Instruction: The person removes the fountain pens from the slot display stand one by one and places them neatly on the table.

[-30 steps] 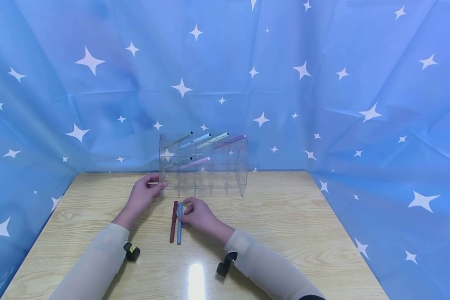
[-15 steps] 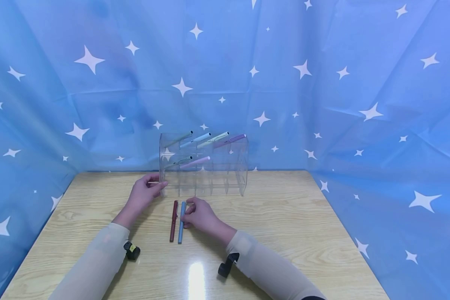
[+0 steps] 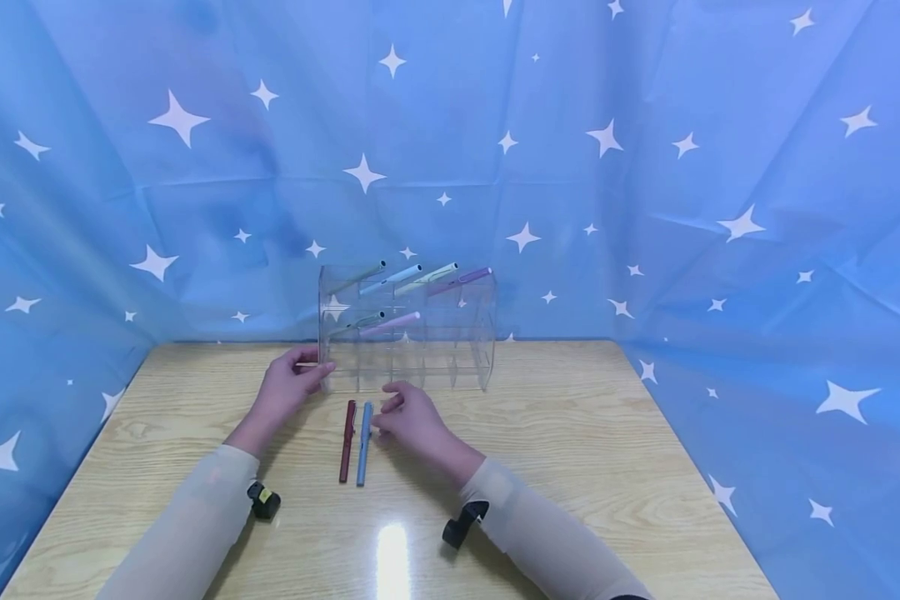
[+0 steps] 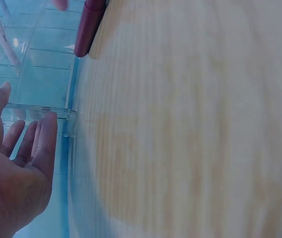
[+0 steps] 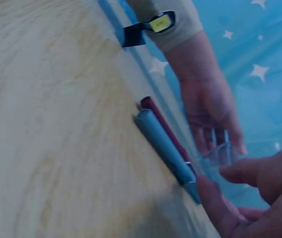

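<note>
- Head view: on the left camera (image 3: pixel 258 508) a yellow label (image 3: pixel 266 497) was carried, its marks too small to be read.
- The clear rack (image 3: pixel 438 358) was stood on the table (image 3: pixel 585 467), before a blue backdrop (image 3: pixel 690 200) printed with white stars; its left side was pinched by the left hand (image 3: pixel 288 387).
- In its top row a dark green pen (image 3: pixel 362 276), a light blue pen (image 3: pixel 392 280), a pale green pen (image 3: pixel 427 278) and a purple pen (image 3: pixel 461 282) were slanted; in the row below, a second green pen (image 3: pixel 360 322) and a pink pen (image 3: pixel 392 323).
- The red pen (image 3: pixel 347 442) and the blue pen (image 3: pixel 363 444) were laid side by side, slightly apart, on the table just in front of the rack.
- The right hand (image 3: pixel 420 423) was held loose beside the blue pen; whether the pen was touched could not be told.
- Left wrist view: the rack's side wall was taken between thumb and fingers; the red pen's end was seen near the rack's edge.
- Right wrist view: the label's dark marks were too blurred to be read; thumb and forefinger were parted, the blue pen's end was overlapped by a fingertip, and the red pen was partly hidden behind the blue pen.
</note>
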Motion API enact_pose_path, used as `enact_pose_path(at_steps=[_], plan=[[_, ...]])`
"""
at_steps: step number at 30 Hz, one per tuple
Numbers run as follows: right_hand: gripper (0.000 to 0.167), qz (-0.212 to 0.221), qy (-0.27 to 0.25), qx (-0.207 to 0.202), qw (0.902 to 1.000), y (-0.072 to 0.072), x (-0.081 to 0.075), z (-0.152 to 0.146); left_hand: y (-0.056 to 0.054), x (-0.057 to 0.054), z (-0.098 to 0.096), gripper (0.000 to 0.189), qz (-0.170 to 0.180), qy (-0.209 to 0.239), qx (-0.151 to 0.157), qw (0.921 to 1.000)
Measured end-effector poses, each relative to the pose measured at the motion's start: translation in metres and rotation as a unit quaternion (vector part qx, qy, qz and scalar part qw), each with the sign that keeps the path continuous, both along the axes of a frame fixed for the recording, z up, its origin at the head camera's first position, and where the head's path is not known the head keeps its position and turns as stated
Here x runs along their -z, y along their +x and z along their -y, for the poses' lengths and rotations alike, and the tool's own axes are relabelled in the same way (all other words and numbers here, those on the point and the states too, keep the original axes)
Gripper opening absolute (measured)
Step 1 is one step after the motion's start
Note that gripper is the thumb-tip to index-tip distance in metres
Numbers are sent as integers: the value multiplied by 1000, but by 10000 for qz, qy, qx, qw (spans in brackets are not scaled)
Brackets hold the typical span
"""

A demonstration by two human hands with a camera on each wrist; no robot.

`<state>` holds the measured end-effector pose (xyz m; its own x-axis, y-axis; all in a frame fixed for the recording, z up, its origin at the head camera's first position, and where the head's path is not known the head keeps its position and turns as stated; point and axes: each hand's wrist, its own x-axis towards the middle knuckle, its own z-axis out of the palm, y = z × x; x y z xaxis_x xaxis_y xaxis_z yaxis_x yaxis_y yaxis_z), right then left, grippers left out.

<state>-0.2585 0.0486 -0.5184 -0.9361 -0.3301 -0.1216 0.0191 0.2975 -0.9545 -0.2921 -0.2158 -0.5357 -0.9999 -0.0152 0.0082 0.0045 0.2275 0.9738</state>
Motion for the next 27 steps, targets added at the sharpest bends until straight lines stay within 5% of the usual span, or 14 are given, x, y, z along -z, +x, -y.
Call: enact_pose_path(at_steps=[6,14,20,27], plan=[[57,-404,-524,314,9973,-10,-16,-13,0,-1,0,65,42,9,26,10000],[47,-1417,-578,1028,9829,-26,-35,-27,0,-2,-1,66,46,44,41,10000],[50,-1636,-629,1471,9735,-34,-46,-30,1,-1,0,67,69,12,53,10000],[58,-1747,-797,1367,9718,-51,-56,-28,1,-1,0,66,111,46,19,9999]])
